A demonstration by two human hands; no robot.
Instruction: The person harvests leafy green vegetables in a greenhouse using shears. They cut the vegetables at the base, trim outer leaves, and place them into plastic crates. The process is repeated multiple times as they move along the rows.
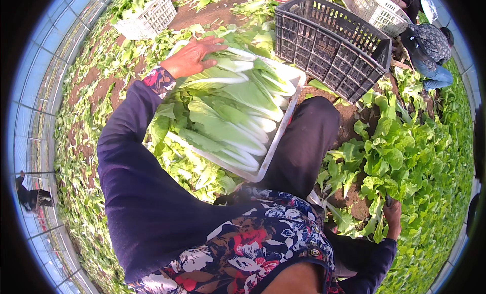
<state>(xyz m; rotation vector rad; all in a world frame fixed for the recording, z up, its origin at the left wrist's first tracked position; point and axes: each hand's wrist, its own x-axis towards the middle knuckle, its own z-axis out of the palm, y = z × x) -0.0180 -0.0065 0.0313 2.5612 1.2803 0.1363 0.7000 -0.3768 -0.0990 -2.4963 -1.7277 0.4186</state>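
Observation:
My left hand (195, 56) rests on the far end of a pile of leafy green heads with white stalks (231, 100), fingers apart and not closed on anything I can see. The heads lie side by side in a shallow white plastic crate (279, 142), their stalk ends mostly pointing towards its right side. Low on the right, my right hand (393, 218) is closed around a dark tool handle (388, 200), next to growing leafy green plants (379, 180). Leaves hide the rest of that tool, so its kind cannot be told.
Beyond my knee (315, 119) stands a black slatted plastic crate (330, 47). White crates stand at upper left (148, 20) and upper right (379, 13). A person (431, 47) bends at the right; another (32, 195) is far left. Loose leaves (114, 58) litter the soil.

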